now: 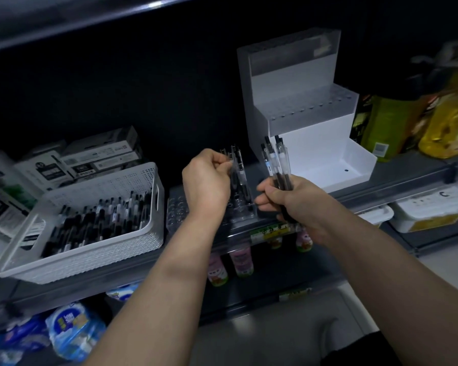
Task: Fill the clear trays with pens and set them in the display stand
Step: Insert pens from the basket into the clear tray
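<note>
A clear tray [242, 215] with round holes stands on the shelf between my hands, a few pens upright in it. My left hand [206, 180] pinches the top of one pen [234, 165] standing in that tray. My right hand [286, 199] grips a bunch of clear-barrelled black pens [275, 162] pointing up. A second clear tray [176, 210] lies to the left, with no pens in it. The white stepped display stand [302, 122] rises behind my right hand; a frosted holed tray sits on its middle step and its lowest bay holds nothing.
A white perforated basket [90, 244] full of loose pens sits at the left, pen boxes [98, 157] behind it. Yellow oil bottles [447, 122] stand right of the stand. Small drink bottles [241, 260] and blue packs [74, 331] fill the shelves below.
</note>
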